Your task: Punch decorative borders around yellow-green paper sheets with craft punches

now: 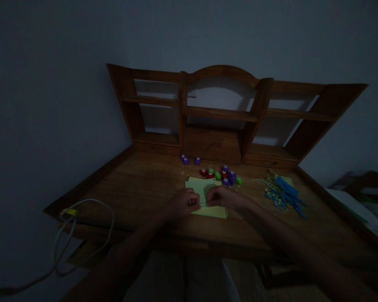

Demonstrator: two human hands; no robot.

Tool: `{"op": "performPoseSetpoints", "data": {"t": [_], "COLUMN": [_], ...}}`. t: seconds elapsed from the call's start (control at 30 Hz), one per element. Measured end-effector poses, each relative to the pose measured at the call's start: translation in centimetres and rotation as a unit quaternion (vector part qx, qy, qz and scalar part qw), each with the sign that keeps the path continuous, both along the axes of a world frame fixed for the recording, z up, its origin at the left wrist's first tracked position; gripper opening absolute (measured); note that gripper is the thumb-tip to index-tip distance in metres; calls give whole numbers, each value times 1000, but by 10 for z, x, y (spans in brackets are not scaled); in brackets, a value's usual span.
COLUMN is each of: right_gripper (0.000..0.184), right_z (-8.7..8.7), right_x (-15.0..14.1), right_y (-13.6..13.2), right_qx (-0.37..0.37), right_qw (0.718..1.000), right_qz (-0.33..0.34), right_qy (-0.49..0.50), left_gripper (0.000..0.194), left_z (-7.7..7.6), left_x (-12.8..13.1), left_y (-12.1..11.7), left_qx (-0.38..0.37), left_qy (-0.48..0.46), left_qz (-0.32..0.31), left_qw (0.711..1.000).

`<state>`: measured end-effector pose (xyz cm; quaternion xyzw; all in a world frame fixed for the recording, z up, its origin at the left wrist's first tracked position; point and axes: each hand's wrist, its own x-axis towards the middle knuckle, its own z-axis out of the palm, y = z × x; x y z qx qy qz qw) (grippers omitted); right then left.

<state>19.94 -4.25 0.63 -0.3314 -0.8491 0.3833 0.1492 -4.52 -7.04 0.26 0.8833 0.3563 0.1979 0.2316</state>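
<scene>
Both my hands meet over pale yellow-green paper at the front middle of the desk. My left hand (187, 202) is closed, its fingertips pinched at the near edge of a greenish sheet of paper (199, 187). On the other side, my right hand (219, 196) is closed in a pinch at the same edge. Small dark marks show along that edge between the fingers. Beneath lies a lighter yellow sheet (211, 211). Just beyond the paper sit several small rounded purple, red and green pieces (218, 175), each with a white top and dark centre. The dim light hides fine detail.
A wooden shelf unit (220, 112) stands along the desk's back. On the right lies a heap of blue and yellow strips (285, 193). A few purple pieces (185, 161) are near the shelf. A white cable (111, 212) loops over the left front edge.
</scene>
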Motion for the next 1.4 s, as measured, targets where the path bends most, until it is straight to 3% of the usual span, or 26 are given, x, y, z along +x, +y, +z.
{"op": "performPoseSetpoints", "data": {"t": [0.3,0.43,0.53,0.6,0.73,0.87,1.27,1.4], "right_gripper": [23,24,24,24,23,23,36,41], "right_z": [-6,-6,-5,-3,-1,0,12,7], "right_x": [1,1,0,-1,-1,-1,2,2], "right_y": [3,3,3,3,2,2,4,8], "right_qx": [15,-2,-12,-12,3,6,-87,-98], "right_qw": [1000,1000,1000,1000,1000,1000,995,994], "right_qz": [2,-3,-7,-3,-6,-6,-16,-4], "right_qy": [-6,2,13,13,6,6,54,38], "left_gripper": [19,25,34,40,50,54,50,49], "left_z": [-5,-1,8,15,25,25,27,29], "left_x": [0,2,7,12,19,21,21,21], "left_y": [9,23,36,41,39,32,32,30], "left_qx": [-11,-107,-195,-214,-158,-124,-129,-116], "left_qy": [40,69,99,126,198,214,218,228], "left_qz": [-4,-3,-24,-39,15,52,39,35], "left_qw": [999,992,976,968,967,968,967,966]}}
